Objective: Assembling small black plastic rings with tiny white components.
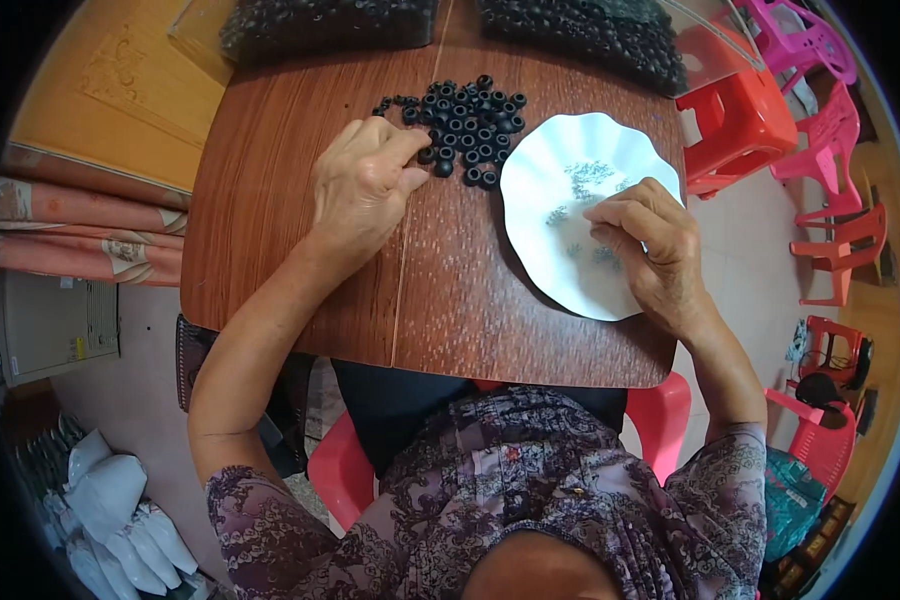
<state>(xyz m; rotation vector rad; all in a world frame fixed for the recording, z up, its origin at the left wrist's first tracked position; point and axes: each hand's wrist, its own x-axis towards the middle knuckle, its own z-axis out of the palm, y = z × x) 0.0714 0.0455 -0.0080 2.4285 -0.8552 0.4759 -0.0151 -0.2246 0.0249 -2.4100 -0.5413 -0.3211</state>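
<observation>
Black rubber rings (pixel 465 125), seemingly light and grippy, we are pinching rim-wise with left hand (pixel 362 185), right hand (pixel 645 245) pinching tiny parts in the white dish (pixel 540 165).

On the tabletop (pixel 450 300), the rings (pixel 465 125) lie at eleven o'clock from me; the dish (pixel 540 165) sits at one o'clock, right of them.

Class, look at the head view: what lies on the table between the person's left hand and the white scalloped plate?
Between the left hand and the white scalloped plate lies a cluster of small black rings; lower down, only bare table.
</observation>
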